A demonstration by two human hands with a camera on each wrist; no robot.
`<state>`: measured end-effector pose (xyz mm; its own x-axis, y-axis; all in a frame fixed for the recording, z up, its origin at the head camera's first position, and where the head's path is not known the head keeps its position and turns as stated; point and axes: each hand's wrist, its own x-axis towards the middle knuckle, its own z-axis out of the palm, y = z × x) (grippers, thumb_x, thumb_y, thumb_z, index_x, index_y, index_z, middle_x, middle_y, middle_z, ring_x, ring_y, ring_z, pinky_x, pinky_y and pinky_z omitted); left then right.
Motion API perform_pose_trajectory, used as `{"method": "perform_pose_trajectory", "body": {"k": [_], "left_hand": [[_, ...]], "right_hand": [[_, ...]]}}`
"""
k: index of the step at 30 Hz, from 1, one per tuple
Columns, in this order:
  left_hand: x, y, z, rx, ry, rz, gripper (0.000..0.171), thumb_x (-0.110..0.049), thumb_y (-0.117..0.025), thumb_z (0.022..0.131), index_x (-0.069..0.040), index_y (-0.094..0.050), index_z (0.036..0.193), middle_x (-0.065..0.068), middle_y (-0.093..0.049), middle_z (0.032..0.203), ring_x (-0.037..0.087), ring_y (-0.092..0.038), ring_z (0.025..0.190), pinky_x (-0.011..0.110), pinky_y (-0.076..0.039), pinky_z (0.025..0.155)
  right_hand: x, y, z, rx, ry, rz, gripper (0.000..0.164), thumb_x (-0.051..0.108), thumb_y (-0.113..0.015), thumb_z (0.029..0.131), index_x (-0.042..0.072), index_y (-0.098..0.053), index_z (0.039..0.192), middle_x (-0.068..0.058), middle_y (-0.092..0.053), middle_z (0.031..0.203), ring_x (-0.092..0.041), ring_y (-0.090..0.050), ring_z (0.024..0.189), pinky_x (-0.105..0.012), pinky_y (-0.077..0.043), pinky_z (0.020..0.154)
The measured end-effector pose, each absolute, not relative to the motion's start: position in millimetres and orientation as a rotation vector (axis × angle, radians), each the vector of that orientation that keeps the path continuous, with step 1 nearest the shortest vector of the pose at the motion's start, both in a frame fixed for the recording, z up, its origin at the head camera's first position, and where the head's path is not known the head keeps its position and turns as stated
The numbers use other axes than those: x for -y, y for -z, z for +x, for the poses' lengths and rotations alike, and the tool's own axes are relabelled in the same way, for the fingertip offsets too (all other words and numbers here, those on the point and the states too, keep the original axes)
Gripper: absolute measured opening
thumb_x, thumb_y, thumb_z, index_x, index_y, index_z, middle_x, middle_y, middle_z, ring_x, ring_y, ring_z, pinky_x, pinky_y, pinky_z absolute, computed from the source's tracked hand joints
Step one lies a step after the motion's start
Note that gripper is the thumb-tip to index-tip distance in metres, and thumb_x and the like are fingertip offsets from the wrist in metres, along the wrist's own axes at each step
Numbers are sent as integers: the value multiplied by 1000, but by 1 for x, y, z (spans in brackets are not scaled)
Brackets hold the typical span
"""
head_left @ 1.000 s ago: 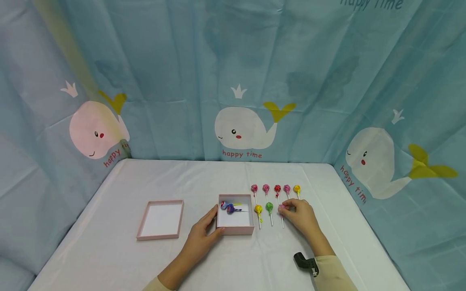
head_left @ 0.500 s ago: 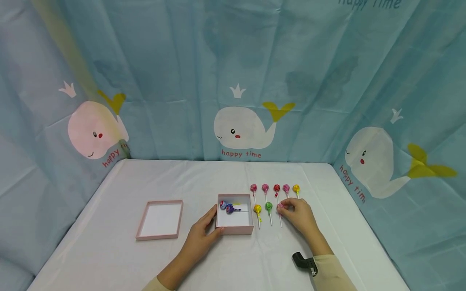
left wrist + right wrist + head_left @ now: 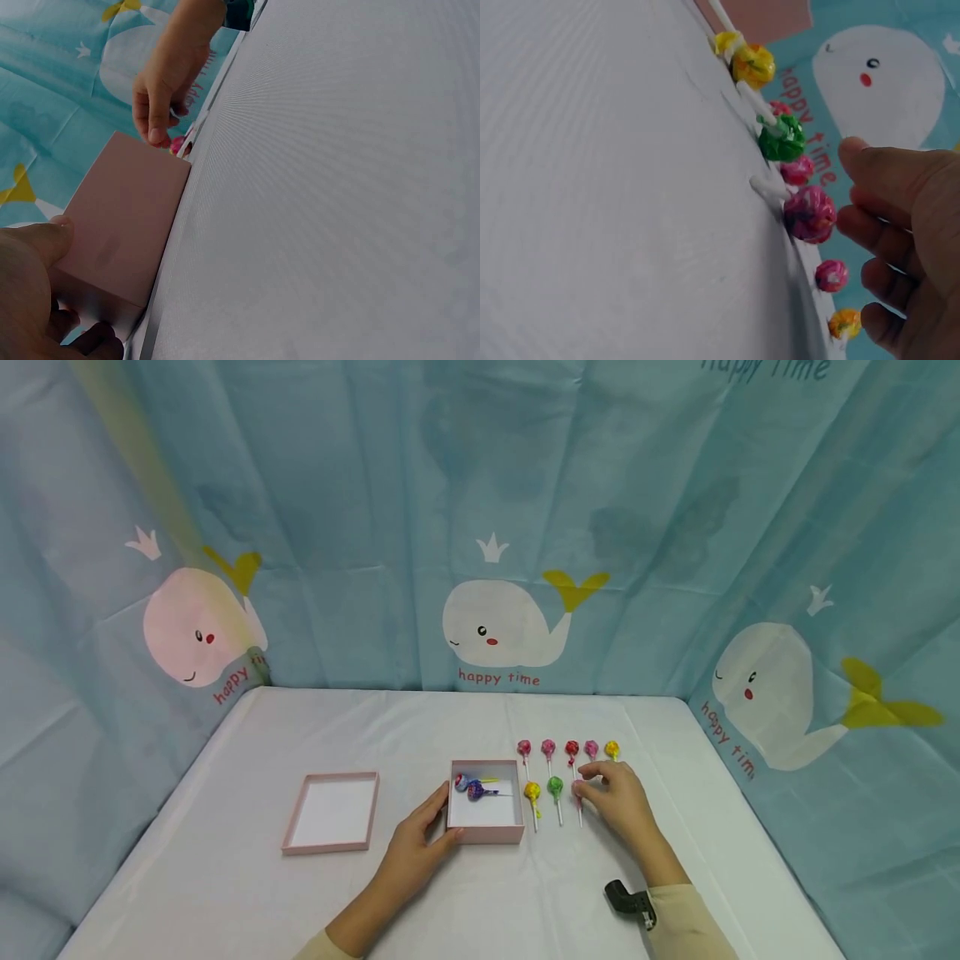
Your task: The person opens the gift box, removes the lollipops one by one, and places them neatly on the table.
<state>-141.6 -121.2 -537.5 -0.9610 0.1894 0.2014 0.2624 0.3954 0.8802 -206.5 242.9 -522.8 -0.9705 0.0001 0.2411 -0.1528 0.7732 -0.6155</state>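
My left hand (image 3: 408, 847) holds the pink open box (image 3: 489, 836) at its left side, thumb at the near corner. The left wrist view shows the thumb and curled fingers against the box (image 3: 124, 221). Inside lie two lollipops with blue and purple wrappers (image 3: 476, 791). My right hand (image 3: 621, 797) is just right of a pink lollipop (image 3: 811, 214) on the table. In the right wrist view its thumb and fingers are spread apart, holding nothing. That lollipop ends a front row, beside a green lollipop (image 3: 555, 786) and a yellow lollipop (image 3: 532, 791).
Behind stands a back row of several lollipops, among them a red one (image 3: 572, 748) and a yellow one (image 3: 612, 750). The box lid (image 3: 333, 810) lies upturned to the left on the white table (image 3: 225, 893). A whale-print curtain (image 3: 360, 610) hangs around the table.
My right hand's fingers have parted from the pink lollipop and lifted slightly, leaving it on the table. The left hand and box stay in place.
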Motion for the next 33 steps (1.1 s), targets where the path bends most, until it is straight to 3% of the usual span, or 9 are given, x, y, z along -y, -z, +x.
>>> {"method": "perform_pose_trajectory", "body": {"k": [7, 12, 21, 28, 33], "left_hand": [[122, 539, -142, 2569, 1604, -420, 81, -39, -78, 90, -16, -41, 158, 4, -41, 162, 22, -38, 149, 41, -33, 120], [122, 539, -142, 2571, 1632, -411, 81, -39, -78, 90, -17, -41, 158, 4, -40, 162, 21, -37, 150, 39, -32, 121], [121, 538, -143, 2578, 1635, -414, 82, -41, -77, 90, -18, -39, 159, -1, -39, 163, 19, -36, 150, 38, -32, 122], [121, 539, -144, 2566, 1632, -423, 81, -39, -78, 90, -17, -40, 159, 3, -40, 163, 18, -36, 150, 38, -31, 122], [122, 539, -143, 2577, 1638, -424, 82, -43, -76, 90, -19, -39, 159, 2, -39, 163, 19, -35, 151, 39, -30, 122]], "right_hand": [[-233, 509, -212, 2680, -1036, 276, 27, 25, -85, 86, 14, -77, 109, 1, -74, 105, -28, -63, 100, -46, -54, 87], [-223, 497, -218, 2673, -1033, 384, 26, 27, -85, 86, 18, -77, 109, 5, -74, 109, -23, -63, 104, -49, -55, 92], [-199, 467, -230, 2736, -962, 631, 28, 32, -81, 90, 25, -76, 116, 13, -72, 114, -13, -60, 111, -47, -55, 99], [-172, 446, -241, 2794, -896, 871, 30, 24, -82, 90, 21, -76, 119, 5, -74, 116, -17, -60, 109, -45, -53, 98], [-154, 441, -248, 2869, -788, 1006, 27, 26, -79, 92, 23, -76, 119, 9, -73, 117, -14, -61, 116, -42, -54, 104]]}}
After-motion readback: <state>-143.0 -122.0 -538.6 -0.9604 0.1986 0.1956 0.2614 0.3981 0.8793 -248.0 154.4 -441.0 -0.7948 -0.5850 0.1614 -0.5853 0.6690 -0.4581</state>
